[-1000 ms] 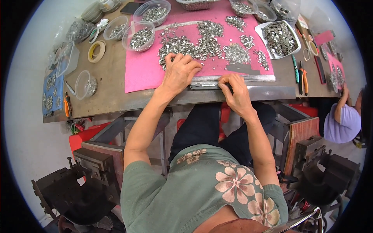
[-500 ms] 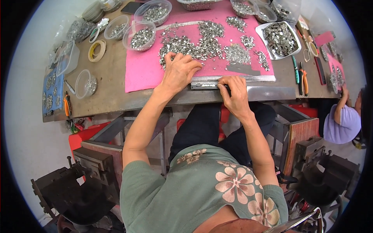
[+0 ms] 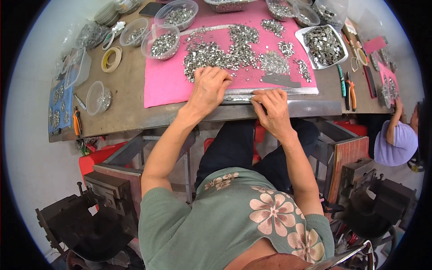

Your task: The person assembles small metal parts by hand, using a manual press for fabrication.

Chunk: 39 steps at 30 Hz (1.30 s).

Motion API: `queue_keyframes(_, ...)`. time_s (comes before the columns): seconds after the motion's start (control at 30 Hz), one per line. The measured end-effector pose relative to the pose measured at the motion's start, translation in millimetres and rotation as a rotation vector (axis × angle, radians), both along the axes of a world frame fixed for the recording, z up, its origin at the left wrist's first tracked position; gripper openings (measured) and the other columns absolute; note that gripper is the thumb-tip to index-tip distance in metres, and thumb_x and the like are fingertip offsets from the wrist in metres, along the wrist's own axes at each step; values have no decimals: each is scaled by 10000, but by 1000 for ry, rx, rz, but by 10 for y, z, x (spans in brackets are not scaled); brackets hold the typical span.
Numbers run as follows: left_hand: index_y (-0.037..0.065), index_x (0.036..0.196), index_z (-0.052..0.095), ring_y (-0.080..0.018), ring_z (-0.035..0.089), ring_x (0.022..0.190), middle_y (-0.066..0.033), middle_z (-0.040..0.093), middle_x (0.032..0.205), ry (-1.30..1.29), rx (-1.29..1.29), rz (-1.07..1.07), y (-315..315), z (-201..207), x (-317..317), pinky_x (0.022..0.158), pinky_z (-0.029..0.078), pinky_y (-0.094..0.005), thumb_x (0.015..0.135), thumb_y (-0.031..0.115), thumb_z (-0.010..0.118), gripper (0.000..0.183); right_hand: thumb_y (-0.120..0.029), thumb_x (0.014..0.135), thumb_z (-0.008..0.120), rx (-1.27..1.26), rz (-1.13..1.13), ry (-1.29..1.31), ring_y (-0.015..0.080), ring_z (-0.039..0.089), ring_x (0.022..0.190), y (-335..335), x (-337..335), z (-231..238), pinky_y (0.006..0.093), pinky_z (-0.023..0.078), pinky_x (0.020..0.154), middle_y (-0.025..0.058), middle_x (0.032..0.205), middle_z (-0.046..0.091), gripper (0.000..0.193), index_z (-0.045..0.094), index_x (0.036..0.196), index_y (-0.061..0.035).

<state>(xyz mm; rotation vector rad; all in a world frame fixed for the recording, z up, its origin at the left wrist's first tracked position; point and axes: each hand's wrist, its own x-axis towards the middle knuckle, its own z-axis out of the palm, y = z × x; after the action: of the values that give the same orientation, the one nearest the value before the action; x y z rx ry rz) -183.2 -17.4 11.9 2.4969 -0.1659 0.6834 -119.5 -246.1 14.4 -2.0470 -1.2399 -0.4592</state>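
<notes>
My left hand [image 3: 207, 90] is bent over the near edge of a heap of small shiny metal pieces [image 3: 204, 57] on a pink mat [image 3: 164, 85]. Its fingers are curled, and whatever lies between the fingertips is hidden. At the table's front edge, my right hand [image 3: 273, 110] grips the right end of a narrow metal bar [image 3: 237, 98], thumb below and fingers on top. Small bright pieces seem to sit in a row along this bar. A flat grey strip [image 3: 281, 81] lies on the mat beyond my right hand.
Clear tubs of metal pieces [image 3: 161, 43] stand behind; a white tray [image 3: 344, 57] of pieces is at right. Orange-handled pliers [image 3: 353, 96] and a green-handled tool [image 3: 342, 81] lie nearby. Left are a tape roll [image 3: 111, 59] and a tub [image 3: 96, 98]. Another person [image 3: 396, 141] works at far right.
My left hand has shifted slightly toward me, its fingers still bent at the heap's edge. The bar in my right hand has tilted, so it looks narrower from above.
</notes>
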Motion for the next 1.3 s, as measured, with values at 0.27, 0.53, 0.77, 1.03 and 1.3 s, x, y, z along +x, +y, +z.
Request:
queue_keyframes(0.27, 23, 959, 629, -276, 582, 855, -88, 627, 885, 25, -285, -79, -489, 4, -133, 821, 420, -385, 906, 48, 668, 70, -105, 880, 713, -131, 53, 147, 266, 602, 883, 206, 474, 26, 402, 420, 835, 77, 877, 620, 134, 725, 1007, -62)
queue_keyframes(0.53, 23, 949, 620, -294, 578, 866, -93, 622, 918, -30, -191, -94, -547, -92, -90, 810, 423, -401, 874, 35, 686, 101, -137, 873, 722, -192, 49, 60, 262, 597, 836, 400, 596, -36, 400, 409, 794, 70, 845, 614, 74, 713, 912, -75)
queue_keyframes(0.77, 19, 941, 621, -301, 600, 840, -103, 627, 901, -117, -30, -44, -643, -17, -127, 771, 486, -415, 825, -2, 709, 148, -140, 874, 711, -173, 114, 47, 256, 596, 825, 364, 623, -48, 391, 403, 806, 63, 814, 598, 69, 719, 895, -74)
queue_keyframes(1.03, 34, 929, 652, -286, 613, 889, -92, 641, 918, -145, 8, -5, -626, -85, -138, 829, 501, -421, 821, 59, 741, 142, -125, 858, 727, -185, 93, 25, 265, 589, 829, 334, 577, -26, 400, 404, 819, 82, 817, 587, 76, 698, 861, -54)
queue_keyframes(1.3, 77, 966, 730, -262, 625, 886, -59, 688, 908, -166, -20, -88, -443, -85, -83, 898, 446, -482, 858, 124, 757, 121, -100, 863, 720, -180, 50, 123, 287, 622, 808, 317, 575, -17, 417, 440, 777, 103, 845, 630, 83, 678, 870, -29)
